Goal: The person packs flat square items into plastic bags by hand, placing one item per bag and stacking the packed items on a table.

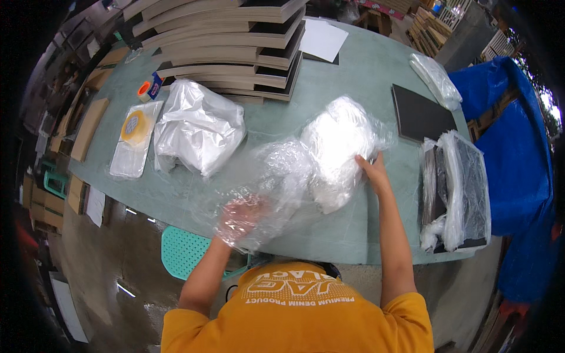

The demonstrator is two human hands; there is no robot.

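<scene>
A white bundle in clear plastic (pixel 341 147) lies near the middle of the table, shiny and crumpled. My right hand (pixel 375 172) grips its right side, thumb on top and the other fingers mostly hidden behind the edge. Loose clear plastic film (pixel 276 170) spreads from the bundle toward the left. Under that film, near the table's front edge, is my left hand (pixel 241 215); wrinkles and glare over it blur the fingers, so their grip cannot be made out. What the bundle contains does not show clearly.
Left of the bundle sit a crumpled plastic bag (pixel 200 126) and yellow tape (pixel 135 127) on flat plastic sleeves (pixel 132 156). Dark boards are stacked (pixel 229 53) behind. Rightward lie a black panel (pixel 421 112) and wrapped panels (pixel 465 188). A green stool (pixel 182 253) stands below the front edge.
</scene>
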